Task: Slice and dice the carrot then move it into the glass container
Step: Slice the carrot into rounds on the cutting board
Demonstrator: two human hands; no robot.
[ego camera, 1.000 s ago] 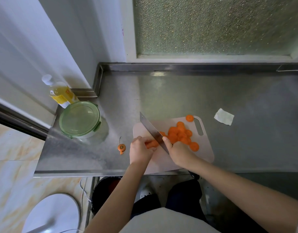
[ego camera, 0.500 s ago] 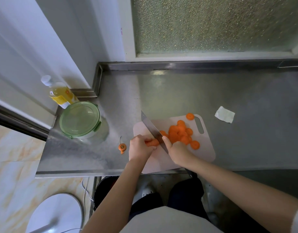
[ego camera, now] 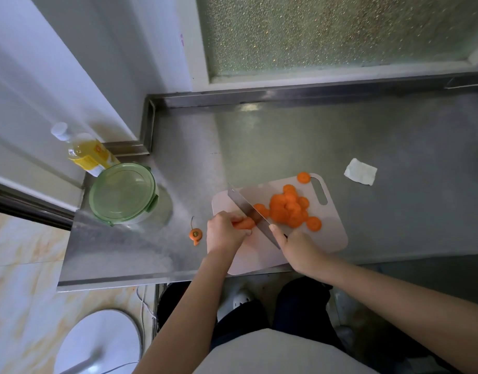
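- Both hands are at work: the left hand (ego camera: 225, 232) grips the carrot stub (ego camera: 244, 224) with curled fingers, and the right hand (ego camera: 300, 247) grasps the knife (ego camera: 248, 209), one finger laid along the blade.
- What remains of the carrot is short. It lies on the near left part of the cutting board (ego camera: 332, 236), with the blade set against its right end, very close to the left fingertips.
- A heap of round slices (ego camera: 286, 209) sits just right of the blade, mid-board. One stray slice (ego camera: 303, 177) rests at the far edge beside the handle slot.
- I judge the slicing nearly finished and the dicing not begun, since every piece I can see is a round.
- The glass container (ego camera: 123, 193) stands well apart to the left on the steel counter (ego camera: 286, 136), its green lid on. It would need opening before anything goes in.
- A cut-off carrot top (ego camera: 196, 234) lies on the counter just left of the board. An oil bottle (ego camera: 89, 155) stands behind the container, and a scrap of paper (ego camera: 360, 175) lies far right.
- Risks from here: with so little stub to hold, a slip could bring the edge onto a fingertip. The round stub may roll under pressure. The board's near edge overhangs the counter, so a hard chop could tip it, and the stray slice could fall off the edge.
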